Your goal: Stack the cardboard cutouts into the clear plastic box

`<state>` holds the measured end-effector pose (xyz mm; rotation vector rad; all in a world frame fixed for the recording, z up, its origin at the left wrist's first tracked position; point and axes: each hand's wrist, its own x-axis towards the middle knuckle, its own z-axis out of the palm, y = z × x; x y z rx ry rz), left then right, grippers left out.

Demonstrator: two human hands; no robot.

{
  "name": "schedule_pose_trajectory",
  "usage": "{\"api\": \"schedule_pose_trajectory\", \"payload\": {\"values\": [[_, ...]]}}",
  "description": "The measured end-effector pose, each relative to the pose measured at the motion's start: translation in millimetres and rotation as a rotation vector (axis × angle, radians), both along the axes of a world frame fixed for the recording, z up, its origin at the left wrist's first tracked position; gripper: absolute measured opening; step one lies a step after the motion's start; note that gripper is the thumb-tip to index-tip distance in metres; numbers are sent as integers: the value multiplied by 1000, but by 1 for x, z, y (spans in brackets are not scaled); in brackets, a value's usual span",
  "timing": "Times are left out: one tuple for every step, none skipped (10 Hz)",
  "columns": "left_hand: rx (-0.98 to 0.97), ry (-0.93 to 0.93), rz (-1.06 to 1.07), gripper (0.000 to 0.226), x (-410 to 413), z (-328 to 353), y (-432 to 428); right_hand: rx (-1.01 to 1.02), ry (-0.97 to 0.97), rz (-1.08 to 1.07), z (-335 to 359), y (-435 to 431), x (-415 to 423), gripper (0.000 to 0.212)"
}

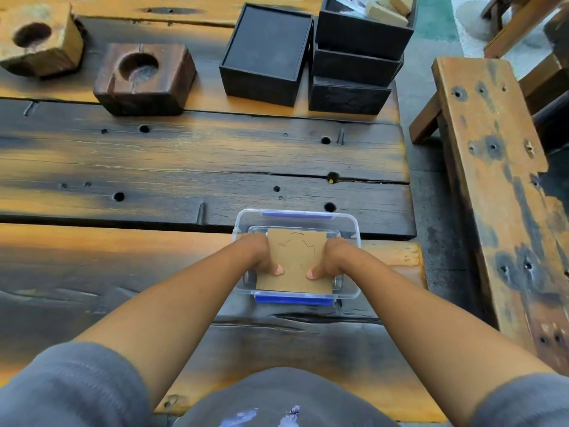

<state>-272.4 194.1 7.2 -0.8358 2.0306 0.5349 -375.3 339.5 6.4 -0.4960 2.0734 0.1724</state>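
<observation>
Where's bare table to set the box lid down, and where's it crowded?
Bare: the wide planks left of the clear plastic box, and the band between it and the dark wooden block. Crowded: the far edge, with the light wooden block, the open black box and the stacked black boxes. Both hands hold the cardboard cutout over the box.

Soft, even daylight fills the scene, with no hard shadows; only faint shade sits under the black boxes (267,55) and wooden blocks (144,78). The wooden table (184,155) shows a dull sheen but no harsh glare. Wide-angle distortion bends the plank lines and bench (492,167) toward the edges. The grey sleeves (70,389) at the bottom are blurred, and overall detail looks slightly soft.
</observation>
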Motion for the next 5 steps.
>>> {"api": "schedule_pose_trajectory", "payload": {"values": [[-53,99,136,97,9,4,11,-60,164,47,-2,4,15,99],[-97,284,279,89,26,7,26,-195,257,-37,-1,13,37,107],[-166,399,367,84,48,11,46,-320,372,-66,7,21,56,104],[-180,554,424,77,65,19,60,-470,442,-41,16,32,70,100],[-168,715,459,57,77,39,53,-603,453,-68,29,44,76,91]]}}
